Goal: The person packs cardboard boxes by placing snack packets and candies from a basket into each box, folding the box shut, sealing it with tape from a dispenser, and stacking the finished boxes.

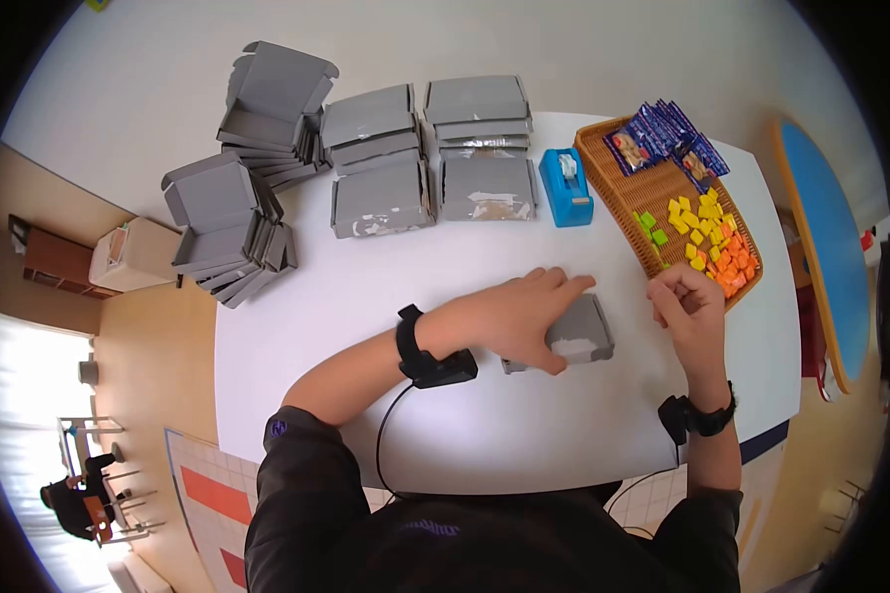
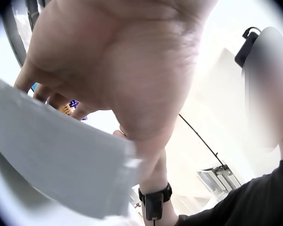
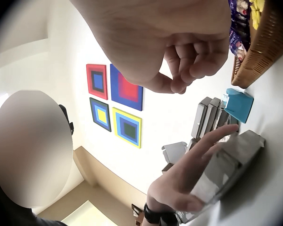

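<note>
A small closed grey cardboard box (image 1: 585,331) lies on the white table in front of me. My left hand (image 1: 520,314) spans it from the left, thumb at the near edge and fingers over the far side. In the left wrist view, the box (image 2: 61,155) covers part of those fingers. From the right wrist view, the left index finger points out past the box (image 3: 249,147). My right hand (image 1: 692,311) is raised at the basket's near left edge. Its fingers (image 3: 205,59) curl in toward the thumb, and no object shows between them.
A wicker basket (image 1: 618,212) on the right holds blue snack packets (image 1: 653,138) and green, yellow and orange pieces (image 1: 734,265). Left of it stands a blue tape dispenser (image 1: 568,193). Closed grey boxes (image 1: 381,198) and stacked open boxes (image 1: 213,203) line the back and left.
</note>
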`<action>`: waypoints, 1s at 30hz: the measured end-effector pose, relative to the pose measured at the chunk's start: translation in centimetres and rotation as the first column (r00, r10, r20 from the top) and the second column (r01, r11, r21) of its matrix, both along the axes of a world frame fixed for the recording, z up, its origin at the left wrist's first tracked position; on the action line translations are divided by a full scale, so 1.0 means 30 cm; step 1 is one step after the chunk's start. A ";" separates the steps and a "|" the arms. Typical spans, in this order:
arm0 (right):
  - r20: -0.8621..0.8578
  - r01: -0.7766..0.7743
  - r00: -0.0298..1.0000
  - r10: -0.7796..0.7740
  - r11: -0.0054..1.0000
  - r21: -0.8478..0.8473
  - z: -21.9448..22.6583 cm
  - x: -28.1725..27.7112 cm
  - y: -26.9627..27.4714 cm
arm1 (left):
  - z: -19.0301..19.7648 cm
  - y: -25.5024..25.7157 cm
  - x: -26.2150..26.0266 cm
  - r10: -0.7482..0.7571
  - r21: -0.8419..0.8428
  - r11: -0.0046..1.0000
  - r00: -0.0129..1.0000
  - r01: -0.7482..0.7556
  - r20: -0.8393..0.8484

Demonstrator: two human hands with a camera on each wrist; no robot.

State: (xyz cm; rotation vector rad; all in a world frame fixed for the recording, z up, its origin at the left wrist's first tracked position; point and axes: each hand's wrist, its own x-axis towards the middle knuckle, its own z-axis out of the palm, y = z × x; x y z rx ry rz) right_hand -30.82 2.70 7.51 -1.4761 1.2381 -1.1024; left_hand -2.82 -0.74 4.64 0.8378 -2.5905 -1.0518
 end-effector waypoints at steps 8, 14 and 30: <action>0.034 -0.022 0.999 0.021 0.999 0.031 -0.097 -0.015 0.008 | 0.145 -0.014 0.064 0.171 -0.287 0.949 0.978 -0.130 0.123; 0.020 -0.067 0.998 0.066 0.997 0.042 -0.112 -0.031 0.011 | 0.151 -0.224 0.118 0.420 -0.514 0.808 0.893 -0.287 0.160; -0.197 -0.139 0.973 0.124 0.988 -0.066 -0.116 0.033 0.067 | 0.273 0.146 0.730 0.876 -0.667 0.394 0.479 -0.633 0.063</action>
